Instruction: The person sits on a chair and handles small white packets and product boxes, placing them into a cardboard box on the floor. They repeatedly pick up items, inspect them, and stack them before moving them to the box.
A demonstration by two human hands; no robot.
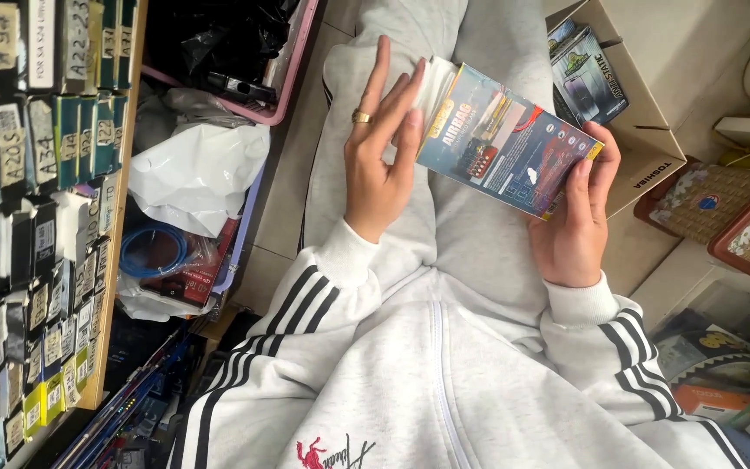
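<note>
Above the person's lap, a flat blue packet (507, 141) is held between both hands. The right hand (576, 227) grips its lower right corner, thumb on the printed face and fingers curled behind. The left hand (381, 155), wearing a gold ring (362, 116), has its fingers stretched out nearly straight; its fingertips rest against the packet's left edge, where a white inner sleeve (433, 87) sticks out. The packet lies tilted, its left end higher than its right. Beyond the packet, to the right, an open cardboard box (644, 130) holds more packets (585, 76). On the left, a wooden shelf (115, 217) carries rows of labelled boxes, with a white plastic bag (194, 174) beside it.
</note>
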